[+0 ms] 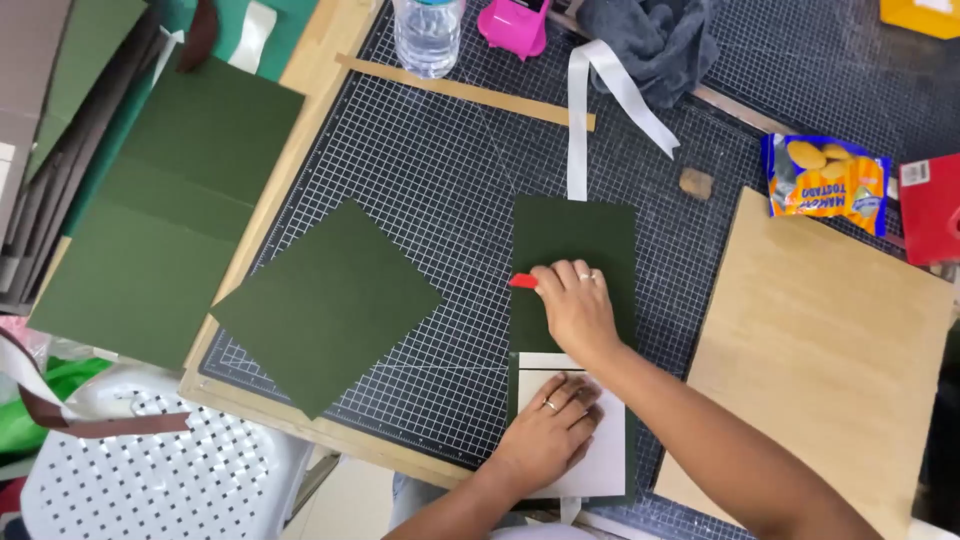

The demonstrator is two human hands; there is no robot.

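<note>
While the left hand lies flat with fingers spread on the white inner board at the near end of a dark green folded cover, holding nothing but pressing down, the right hand rests farther up on the same cover, its fingers closed around a small red tool whose tip pokes out to the left at the cover's edge. The cover lies lengthwise on a gridded black cutting mat, near the table's front edge. To its left, a loose dark green square sheet sits tilted on the mat, and a larger green sheet lies beyond the mat's left border. On the right, a pale wooden board overlaps the mat. A white ribbon runs from the cover's far end toward a grey cloth. Farther back stand a clear plastic bottle and a pink object, with a thin wooden strip lying before them. A blue and orange snack packet lies at far right.
</note>
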